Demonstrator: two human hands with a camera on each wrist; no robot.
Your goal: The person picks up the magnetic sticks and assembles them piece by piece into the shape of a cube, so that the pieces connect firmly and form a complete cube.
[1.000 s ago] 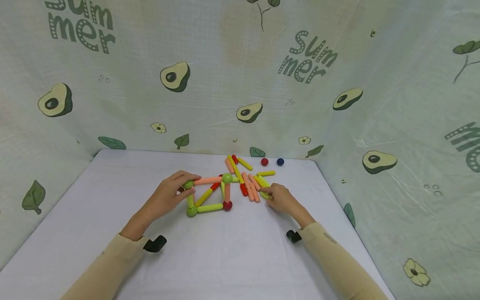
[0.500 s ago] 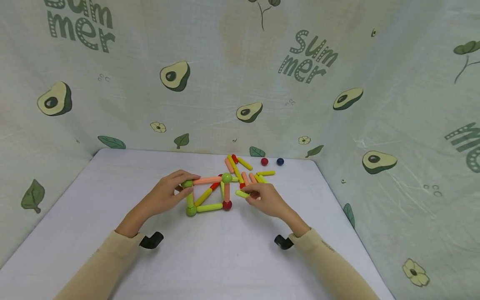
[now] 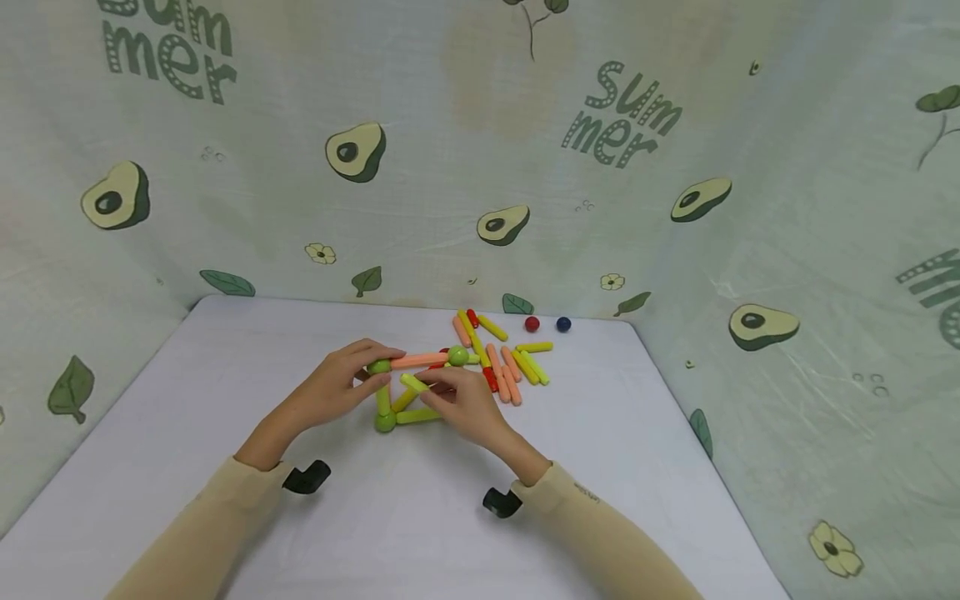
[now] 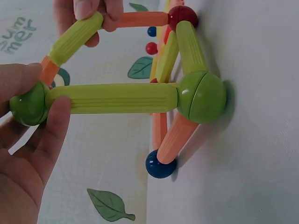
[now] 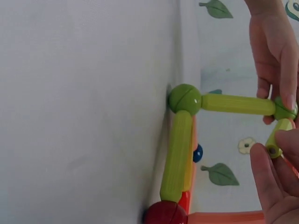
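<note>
Thumb and fingers of my left hand (image 3: pixel 337 383) pinch the upper left green ball (image 4: pixel 29 108) of an open frame (image 4: pixel 112 99) of rods and balls, which stands on the white-covered table (image 3: pixel 390 517). My right hand (image 3: pixel 468 408) pinches a single lime-green rod (image 3: pixel 413 383), raised above the table in front of the frame's pink top rod (image 3: pixel 416 361). One end of it lies near the ball in my left hand; whether they touch I cannot tell.

Below that ball, an upright lime-green rod (image 3: pixel 383 400) runs down to the bottom green ball (image 4: pixel 202 97), which rests on the table. From there a low lime-green rod (image 5: pixel 177 156) leads to a dark red ball (image 5: pixel 166 214), and a lower pink rod (image 4: pixel 177 137) runs back to a blue ball (image 4: pixel 161 164). The top rod's right end meets a further green ball (image 3: pixel 458 356).

Right of the frame, pink, yellow, lime-green and red sticks (image 3: pixel 498 377) lie scattered, some side by side. Near the table's back edge sit a small red ball (image 3: pixel 532 324) and a navy ball (image 3: pixel 563 324), apart from each other. Behind hangs a pale cloth (image 3: pixel 420 100) printed with avocados and leaves.
</note>
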